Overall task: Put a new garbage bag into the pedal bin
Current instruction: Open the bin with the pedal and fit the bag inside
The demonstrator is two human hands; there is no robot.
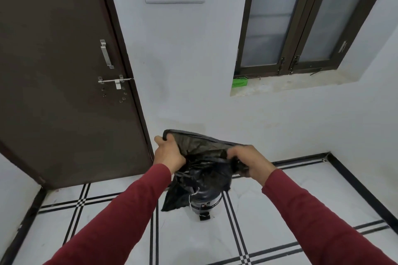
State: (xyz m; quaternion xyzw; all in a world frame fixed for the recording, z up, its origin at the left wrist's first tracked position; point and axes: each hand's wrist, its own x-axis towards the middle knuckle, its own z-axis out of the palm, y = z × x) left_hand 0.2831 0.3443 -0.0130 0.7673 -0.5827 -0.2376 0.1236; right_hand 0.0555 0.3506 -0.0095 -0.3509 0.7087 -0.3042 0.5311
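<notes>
Left hand (169, 153) and right hand (249, 162) gripping black garbage bag (202, 165) mouth, above pedal bin (205, 203)

Open tiled floor (193, 241) on every near side of the pedal bin (205, 202); top of the bin hidden behind the hanging garbage bag (200, 170) — no clear way in from above; wall (193, 92) behind, brown door (64, 71) standing left.

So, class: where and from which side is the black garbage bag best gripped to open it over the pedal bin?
Grip the garbage bag at its stretched mouth rim, one hand at each end, from the sides, as the left hand and right hand do; the body hangs limp over the pedal bin.
</notes>
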